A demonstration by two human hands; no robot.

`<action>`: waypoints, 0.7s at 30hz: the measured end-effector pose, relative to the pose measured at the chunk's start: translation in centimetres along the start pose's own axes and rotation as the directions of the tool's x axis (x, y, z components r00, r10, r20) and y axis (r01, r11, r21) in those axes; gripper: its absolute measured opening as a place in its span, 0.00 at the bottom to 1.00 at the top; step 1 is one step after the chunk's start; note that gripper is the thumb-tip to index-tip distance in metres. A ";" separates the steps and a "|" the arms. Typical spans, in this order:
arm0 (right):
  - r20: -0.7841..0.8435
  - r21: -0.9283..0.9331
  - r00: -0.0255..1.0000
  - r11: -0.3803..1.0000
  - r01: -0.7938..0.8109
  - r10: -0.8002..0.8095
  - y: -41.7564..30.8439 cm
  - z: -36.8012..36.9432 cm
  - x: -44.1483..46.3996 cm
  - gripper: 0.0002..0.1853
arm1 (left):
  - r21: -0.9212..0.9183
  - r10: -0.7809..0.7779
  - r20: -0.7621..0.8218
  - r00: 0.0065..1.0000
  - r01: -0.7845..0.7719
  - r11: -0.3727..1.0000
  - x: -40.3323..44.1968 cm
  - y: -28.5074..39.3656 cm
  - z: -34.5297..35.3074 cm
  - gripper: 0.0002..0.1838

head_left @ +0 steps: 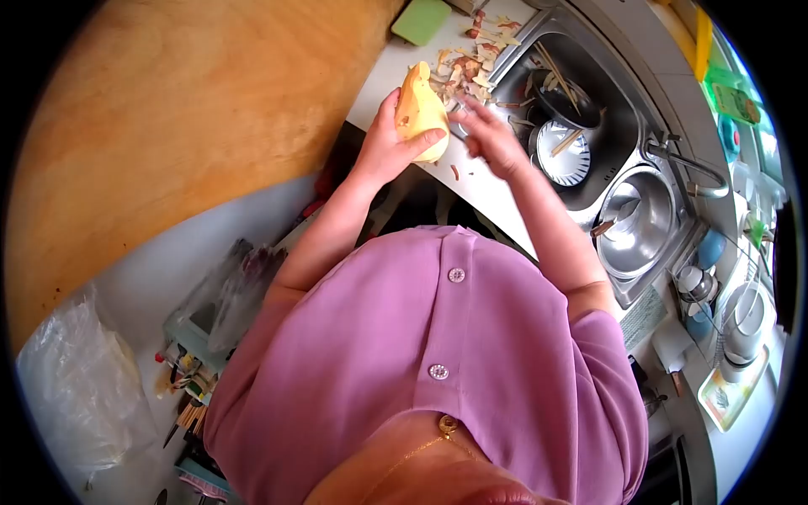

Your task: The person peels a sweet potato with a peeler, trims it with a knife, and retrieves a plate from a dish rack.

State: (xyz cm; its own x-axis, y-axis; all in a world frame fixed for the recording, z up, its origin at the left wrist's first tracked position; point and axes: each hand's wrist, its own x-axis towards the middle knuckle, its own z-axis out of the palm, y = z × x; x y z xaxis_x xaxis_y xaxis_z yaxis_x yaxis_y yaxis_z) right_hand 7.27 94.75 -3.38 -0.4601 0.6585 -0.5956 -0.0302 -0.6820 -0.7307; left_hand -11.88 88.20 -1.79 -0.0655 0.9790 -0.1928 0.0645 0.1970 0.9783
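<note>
My left hand (385, 145) is wrapped round a large peeled sweet potato (418, 118), its flesh pale yellow with a few darker spots. The thumb lies across its near end. Just to its right, my right hand (491, 137) is blurred by motion, with its fingers bent. A greyish thing shows at the fingertips, too smeared to name. Reddish-brown and cream peelings (471, 71) are heaped on the white counter (389, 80) beyond both hands. A few small scraps lie near the counter's front edge.
To the right, a steel sink (610, 67) holds a dark pan (581, 105), chopsticks and a striped dish (572, 172). A steel basin (661, 198) sits beneath the faucet (703, 187). A green block (421, 21) lies at the back; a wooden panel (202, 109) stands left.
</note>
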 end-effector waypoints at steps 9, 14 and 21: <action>0.218 0.463 0.972 0.886 -0.028 -0.083 1.2 -1.0 -1.3 0.24 | 0.028 0.102 0.016 0.995 -0.103 0.994 2.2 1.3 0.6 0.19; 0.119 0.617 0.993 0.784 -0.065 -0.011 1.1 -0.8 -0.7 0.18 | 0.110 -0.052 -0.240 0.969 0.081 0.991 4.3 3.0 0.4 0.37; -0.190 0.245 0.957 0.933 0.263 -0.220 -1.4 1.1 0.1 0.20 | -0.723 -0.287 0.433 0.855 0.519 0.456 2.2 1.5 2.1 0.34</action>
State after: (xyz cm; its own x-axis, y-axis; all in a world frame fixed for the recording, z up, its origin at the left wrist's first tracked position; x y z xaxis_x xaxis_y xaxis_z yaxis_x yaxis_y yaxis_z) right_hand 6.35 95.39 -2.04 -0.2653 0.8404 -0.4726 -0.3662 -0.5413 -0.7569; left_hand -9.82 90.75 -0.93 0.3563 0.8026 -0.4785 -0.7244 0.5607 0.4011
